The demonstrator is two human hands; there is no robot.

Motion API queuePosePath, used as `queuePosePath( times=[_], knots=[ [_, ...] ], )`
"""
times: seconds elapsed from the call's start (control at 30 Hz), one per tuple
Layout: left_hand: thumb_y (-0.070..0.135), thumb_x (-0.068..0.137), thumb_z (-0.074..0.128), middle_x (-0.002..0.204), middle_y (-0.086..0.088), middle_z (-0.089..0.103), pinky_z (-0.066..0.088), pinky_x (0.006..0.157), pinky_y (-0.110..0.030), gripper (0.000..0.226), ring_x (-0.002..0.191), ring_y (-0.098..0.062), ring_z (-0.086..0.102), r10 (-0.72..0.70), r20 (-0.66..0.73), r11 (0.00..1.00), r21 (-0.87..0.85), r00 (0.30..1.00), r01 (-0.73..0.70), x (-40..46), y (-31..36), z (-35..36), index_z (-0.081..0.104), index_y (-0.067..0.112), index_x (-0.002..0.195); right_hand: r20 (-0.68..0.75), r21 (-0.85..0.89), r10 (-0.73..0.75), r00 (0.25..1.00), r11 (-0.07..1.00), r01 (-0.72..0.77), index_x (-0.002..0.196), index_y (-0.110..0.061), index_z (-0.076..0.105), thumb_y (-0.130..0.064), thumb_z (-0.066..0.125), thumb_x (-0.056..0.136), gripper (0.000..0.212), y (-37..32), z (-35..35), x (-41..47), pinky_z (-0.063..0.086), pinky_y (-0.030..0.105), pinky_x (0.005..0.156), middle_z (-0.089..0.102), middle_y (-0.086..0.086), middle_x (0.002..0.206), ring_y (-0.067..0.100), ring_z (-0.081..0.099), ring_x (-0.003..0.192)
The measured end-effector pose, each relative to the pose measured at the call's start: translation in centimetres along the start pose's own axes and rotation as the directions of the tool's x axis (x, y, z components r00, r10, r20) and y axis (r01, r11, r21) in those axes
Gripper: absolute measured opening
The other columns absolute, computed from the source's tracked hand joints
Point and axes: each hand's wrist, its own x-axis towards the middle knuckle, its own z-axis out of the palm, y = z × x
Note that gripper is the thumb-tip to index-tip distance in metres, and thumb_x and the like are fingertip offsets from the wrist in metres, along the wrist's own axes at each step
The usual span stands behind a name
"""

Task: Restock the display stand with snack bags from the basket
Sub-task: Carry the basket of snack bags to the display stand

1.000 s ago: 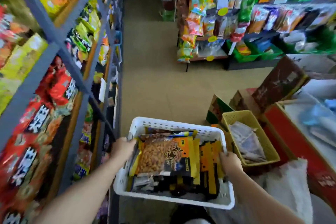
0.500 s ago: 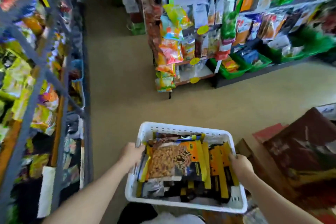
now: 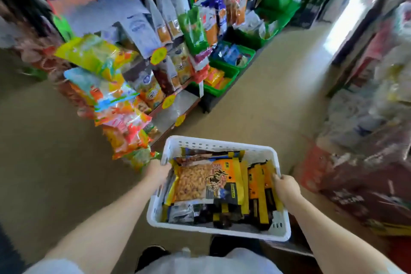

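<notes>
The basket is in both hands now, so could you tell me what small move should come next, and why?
Probably set the basket down by the stand: the left hand and the right hand both grip its rim, so neither is free to lift a bag.

We are seeing left hand point(image 3: 158, 171) fingers disappearing behind basket point(image 3: 219, 145) rim; right hand point(image 3: 285, 187) fingertips sinking among snack bags point(image 3: 208, 182); lower bags lying buried, labels unreadable; display stand point(image 3: 142, 51) blurring, top running past frame edge
</notes>
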Motion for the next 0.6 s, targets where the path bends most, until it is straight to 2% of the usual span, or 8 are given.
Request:
queuePosePath(
  times=[0.07,0.13,0.27,0.4,0.5,0.6],
  knots=[
    [0.025,0.086,0.054,0.047,-0.011,0.044,0.039,0.054,-0.032,0.037,0.046,-0.028,0.048,0.038,0.061,0.999,0.026,0.997,-0.04,4.7,4.7,0.3,0.046,0.007,0.055,-0.025,0.053,0.045,0.999,0.998,-0.043,0.079,-0.007,0.054,-0.027,0.041,0.096,0.03,-2.3,-0.7,3.3,0.028,0.027,0.045,0.047,0.003,0.059,0.017,0.044,0.052],
    [0.029,0.086,0.053,0.044,-0.009,0.044,0.04,0.054,-0.032,0.037,0.044,-0.027,0.047,0.071,0.114,0.995,0.067,0.991,-0.079,8.8,9.3,1.4,0.048,0.007,0.057,-0.05,0.1,0.092,0.995,0.991,-0.086,0.09,-0.006,0.056,-0.029,0.041,0.097,0.029,-4.7,-1.7,7.1,0.028,0.027,0.046,0.048,0.003,0.061,0.017,0.044,0.053],
    [0.033,0.088,0.052,0.046,-0.008,0.043,0.041,0.056,-0.031,0.043,0.047,-0.026,0.049,0.102,0.16,0.986,0.117,0.982,-0.121,16.5,18.6,5.0,0.045,0.01,0.053,-0.076,0.14,0.128,0.989,0.983,-0.116,0.095,-0.005,0.056,-0.028,0.038,0.097,0.029,-9.8,-5.0,16.9,0.03,0.028,0.048,0.05,0.005,0.065,0.017,0.045,0.056],
    [0.03,0.09,0.051,0.047,-0.01,0.042,0.039,0.053,-0.031,0.037,0.042,-0.026,0.045,0.084,0.177,0.993,0.065,0.981,-0.097,22.7,28.6,8.3,0.044,0.008,0.06,-0.111,0.158,0.15,0.982,0.979,-0.131,0.097,-0.004,0.056,-0.028,0.037,0.098,0.03,-15.4,-10.0,25.5,0.033,0.028,0.051,0.05,0.005,0.068,0.018,0.046,0.06],
    [0.02,0.091,0.05,0.049,-0.007,0.036,0.034,0.049,-0.03,0.036,0.041,-0.023,0.037,0.118,0.227,0.992,0.006,0.967,-0.123,26.4,35.9,10.5,0.038,0.012,0.059,-0.144,0.163,0.174,0.974,0.975,-0.15,0.104,-0.003,0.057,-0.029,0.037,0.098,0.034,-19.2,-13.9,30.9,0.037,0.03,0.06,0.056,0.01,0.081,0.023,0.05,0.07],
    [0.026,0.09,0.051,0.046,-0.007,0.039,0.038,0.054,-0.034,0.036,0.042,-0.025,0.043,0.153,0.253,0.984,0.048,0.955,-0.17,30.9,42.5,12.6,0.04,0.012,0.059,-0.173,0.213,0.227,0.958,0.959,-0.189,0.111,-0.002,0.058,-0.03,0.038,0.096,0.038,-22.2,-16.9,36.9,0.039,0.03,0.068,0.058,0.013,0.093,0.027,0.053,0.08]
  ],
)
